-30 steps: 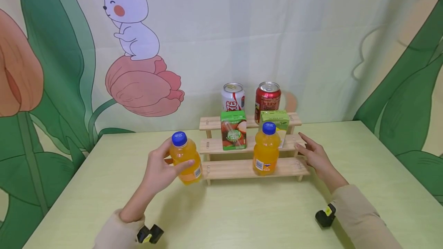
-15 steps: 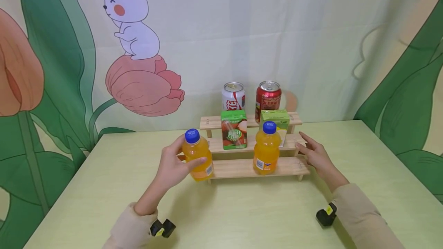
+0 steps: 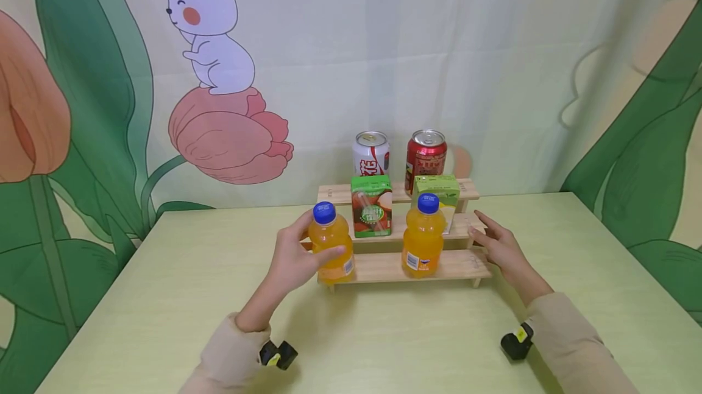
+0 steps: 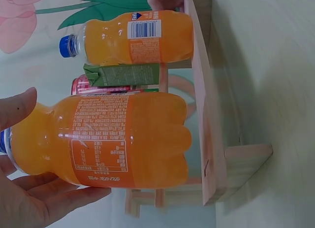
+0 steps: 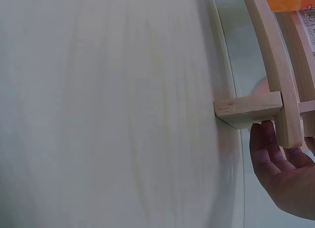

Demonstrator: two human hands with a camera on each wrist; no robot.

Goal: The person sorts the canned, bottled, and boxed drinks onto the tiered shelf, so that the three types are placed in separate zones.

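Observation:
A wooden three-step rack point(image 3: 378, 267) stands on the table. My left hand point(image 3: 293, 260) grips a bottle of orange soda point(image 3: 329, 232) with a blue cap, thumb in front and fingers behind. In the left wrist view a narrow gap shows between this bottle's base point(image 4: 182, 139) and the bottom step point(image 4: 203, 114), at its left end. Another orange soda bottle point(image 3: 423, 242) stands upright right of centre on that step. At the rack's right end, my right hand point(image 3: 504, 254) holds the frame, its fingertips point(image 5: 261, 132) by the bottom step's leg.
Two juice cartons, one red and green point(image 3: 372, 208) and one light green point(image 3: 437, 184), stand on the middle step. On the top step are a white can point(image 3: 371, 156) and a red can point(image 3: 429, 159). A printed curtain point(image 3: 307, 47) hangs behind the table point(image 3: 384, 339).
My left hand has carried its bottle rightward, from beside the rack to the bottom step's left end. The right hand has stayed at the rack's right end.

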